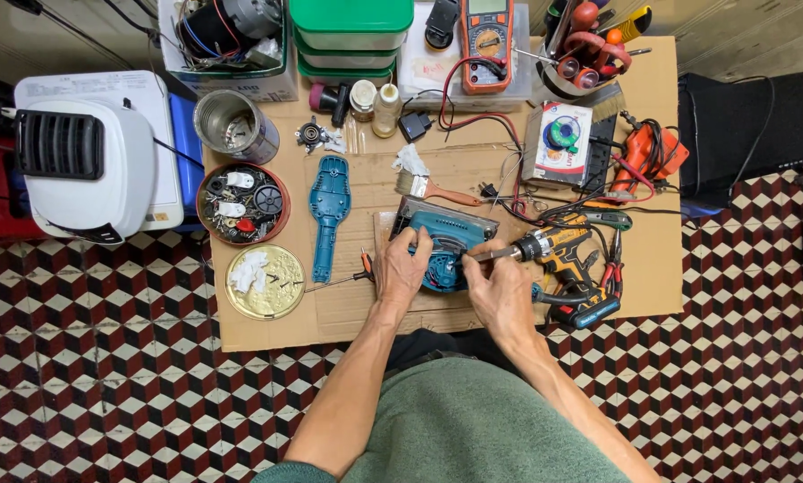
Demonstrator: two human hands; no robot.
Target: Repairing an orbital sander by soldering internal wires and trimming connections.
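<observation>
Teal plastic marks the power tool body (444, 240) lying near the middle of the cardboard sheet (276, 326) that covers the work surface. The left hand (401, 266) lies curled over the tool's near left edge, fingers pressing it down. The right hand (498, 288) is closed around a thin metal tool (491, 255) whose tip touches the tool body's right side. Just right of it lies a yellow and black cordless drill (567, 259), nose pointing at the teal housing. A separate teal handle half-shell (329, 215) lies to the left, well apart from the hands. Further left sit a round red tray of small parts (242, 204), a gold round lid (265, 282) with a white rag on it, and an open metal can (233, 125). At the far edge stand stacked green-lidded tubs (350, 36), an orange multimeter (486, 43) with red and black leads, and a white rectangular package with a blue and green round picture (558, 141). A paintbrush (433, 189) lies just beyond the tool body.
</observation>
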